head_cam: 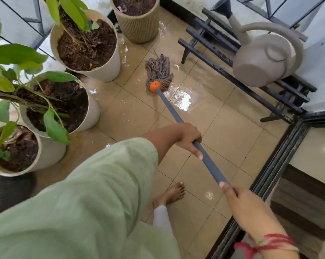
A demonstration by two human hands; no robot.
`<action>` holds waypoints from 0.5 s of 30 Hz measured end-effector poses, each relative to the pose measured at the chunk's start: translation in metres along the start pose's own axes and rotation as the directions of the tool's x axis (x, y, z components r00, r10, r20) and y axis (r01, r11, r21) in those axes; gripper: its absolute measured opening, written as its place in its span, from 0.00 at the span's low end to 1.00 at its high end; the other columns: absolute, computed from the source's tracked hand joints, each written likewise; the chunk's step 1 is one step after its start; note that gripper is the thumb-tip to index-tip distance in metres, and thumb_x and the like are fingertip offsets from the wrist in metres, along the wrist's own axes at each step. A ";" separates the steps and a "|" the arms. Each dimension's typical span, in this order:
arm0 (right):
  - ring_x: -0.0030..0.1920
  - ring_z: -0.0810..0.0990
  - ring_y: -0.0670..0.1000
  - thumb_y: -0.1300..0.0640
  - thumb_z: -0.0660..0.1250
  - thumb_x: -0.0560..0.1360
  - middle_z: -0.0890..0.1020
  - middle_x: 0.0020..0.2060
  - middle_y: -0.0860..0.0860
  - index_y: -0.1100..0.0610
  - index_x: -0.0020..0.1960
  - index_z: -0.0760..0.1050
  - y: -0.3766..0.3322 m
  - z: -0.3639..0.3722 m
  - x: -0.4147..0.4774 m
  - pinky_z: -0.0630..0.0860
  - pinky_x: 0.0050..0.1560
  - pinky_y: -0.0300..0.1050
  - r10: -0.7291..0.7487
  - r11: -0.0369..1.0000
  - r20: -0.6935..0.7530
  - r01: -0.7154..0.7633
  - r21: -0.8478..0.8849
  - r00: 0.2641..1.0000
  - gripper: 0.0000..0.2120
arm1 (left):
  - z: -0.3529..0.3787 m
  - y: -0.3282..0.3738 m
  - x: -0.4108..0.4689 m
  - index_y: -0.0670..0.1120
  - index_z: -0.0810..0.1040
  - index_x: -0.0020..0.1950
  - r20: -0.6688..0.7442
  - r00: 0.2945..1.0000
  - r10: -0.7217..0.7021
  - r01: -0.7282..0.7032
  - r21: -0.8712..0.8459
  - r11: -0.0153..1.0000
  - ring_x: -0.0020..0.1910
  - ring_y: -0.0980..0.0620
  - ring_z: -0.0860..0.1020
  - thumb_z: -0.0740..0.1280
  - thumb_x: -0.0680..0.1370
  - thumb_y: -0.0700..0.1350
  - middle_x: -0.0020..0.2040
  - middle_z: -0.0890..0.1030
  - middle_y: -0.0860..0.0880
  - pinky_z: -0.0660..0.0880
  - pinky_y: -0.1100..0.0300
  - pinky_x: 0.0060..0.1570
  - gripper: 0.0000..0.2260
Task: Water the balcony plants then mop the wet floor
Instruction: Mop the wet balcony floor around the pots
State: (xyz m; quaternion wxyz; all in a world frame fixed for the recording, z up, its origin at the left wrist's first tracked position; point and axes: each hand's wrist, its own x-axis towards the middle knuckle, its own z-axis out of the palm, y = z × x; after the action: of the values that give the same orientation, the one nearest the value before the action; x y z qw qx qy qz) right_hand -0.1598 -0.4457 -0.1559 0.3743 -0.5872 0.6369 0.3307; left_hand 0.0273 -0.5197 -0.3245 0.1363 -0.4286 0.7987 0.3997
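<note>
A string mop head (158,71) with an orange collar (155,86) lies on the wet beige tile floor (184,99) between the pots and the bench. Its grey handle (210,165) slants down toward me. My left hand (187,139) grips the handle near its middle. My right hand (240,200) grips the handle's near end, thumb along the shaft. Several white pots with leafy plants stand on the left, among them a large pot (105,70) and another pot (92,113). A ribbed tan pot (139,28) stands at the back.
A beige watering can (266,58) sits on a black slatted bench (223,60) at right. Black sliding-door tracks (270,174) border the floor at right, with a striped mat (303,208) beyond. My bare foot (171,195) stands on the tiles. Railing runs behind the pots.
</note>
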 end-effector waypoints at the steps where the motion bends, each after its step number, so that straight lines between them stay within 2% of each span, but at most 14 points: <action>1: 0.39 0.75 0.52 0.37 0.45 0.78 0.77 0.36 0.50 0.53 0.43 0.72 -0.005 0.006 -0.004 0.69 0.41 0.45 0.000 1.000 0.019 0.000 0.002 1.000 0.24 | 0.006 -0.002 -0.009 0.44 0.72 0.37 -0.015 1.000 0.001 -0.001 0.007 1.000 0.32 0.48 0.72 0.62 0.69 0.72 0.29 0.71 0.51 0.69 0.56 0.36 0.30; 4: 0.38 0.75 0.49 0.37 0.45 0.78 0.77 0.36 0.49 0.52 0.42 0.72 -0.022 0.023 -0.017 0.68 0.38 0.45 -0.015 0.999 0.048 0.013 0.031 0.999 0.25 | 0.023 -0.010 -0.041 0.46 0.67 0.31 -0.054 0.999 0.007 -0.008 -0.008 1.000 0.28 0.50 0.70 0.63 0.68 0.72 0.27 0.70 0.51 0.73 0.53 0.38 0.28; 6: 0.39 0.76 0.50 0.36 0.45 0.78 0.77 0.37 0.50 0.52 0.42 0.72 -0.040 0.031 -0.021 0.68 0.37 0.44 -0.036 0.999 0.056 0.035 0.013 0.998 0.25 | 0.030 -0.021 -0.067 0.45 0.69 0.32 -0.089 0.996 -0.012 0.008 -0.041 0.999 0.29 0.48 0.71 0.53 0.61 0.80 0.27 0.71 0.51 0.74 0.51 0.41 0.36; 8: 0.44 0.76 0.54 0.36 0.45 0.78 0.78 0.40 0.51 0.51 0.45 0.73 -0.058 0.037 -0.022 0.70 0.43 0.46 -0.074 0.996 0.041 0.076 -0.048 0.996 0.25 | 0.044 -0.036 -0.091 0.42 0.74 0.36 -0.147 0.989 -0.035 0.022 -0.088 0.996 0.34 0.45 0.75 0.41 0.51 0.85 0.31 0.76 0.47 0.73 0.52 0.40 0.49; 9: 0.47 0.77 0.55 0.36 0.45 0.78 0.78 0.41 0.51 0.51 0.45 0.72 -0.069 0.039 -0.021 0.71 0.45 0.46 -0.096 0.993 0.041 0.099 -0.072 0.995 0.24 | 0.052 -0.044 -0.105 0.42 0.74 0.37 -0.173 0.983 -0.054 0.034 -0.119 0.992 0.35 0.44 0.75 0.37 0.49 0.85 0.33 0.77 0.45 0.72 0.53 0.39 0.52; 12: 0.46 0.77 0.53 0.37 0.48 0.78 0.76 0.37 0.49 0.49 0.45 0.70 -0.093 0.043 -0.024 0.72 0.46 0.46 -0.170 0.983 0.066 0.174 -0.064 0.983 0.20 | 0.073 -0.060 -0.137 0.44 0.71 0.34 -0.224 0.966 -0.130 0.076 -0.235 0.969 0.33 0.45 0.75 0.41 0.52 0.85 0.30 0.74 0.47 0.71 0.52 0.35 0.47; 15: 0.40 0.73 0.48 0.38 0.48 0.79 0.73 0.35 0.45 0.47 0.49 0.69 -0.096 0.037 -0.035 0.69 0.39 0.43 -0.198 0.971 0.073 0.206 -0.123 0.977 0.17 | 0.084 -0.054 -0.148 0.44 0.69 0.33 -0.236 0.958 -0.160 0.087 -0.293 0.952 0.30 0.46 0.72 0.50 0.57 0.79 0.27 0.69 0.49 0.71 0.51 0.34 0.38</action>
State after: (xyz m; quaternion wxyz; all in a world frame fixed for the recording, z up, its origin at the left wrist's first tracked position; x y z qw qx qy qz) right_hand -0.0603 -0.4051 -0.1430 0.3858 -0.6620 0.5395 0.3491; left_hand 0.1476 -0.3882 -0.3235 -0.0053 -0.5412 0.7165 0.4401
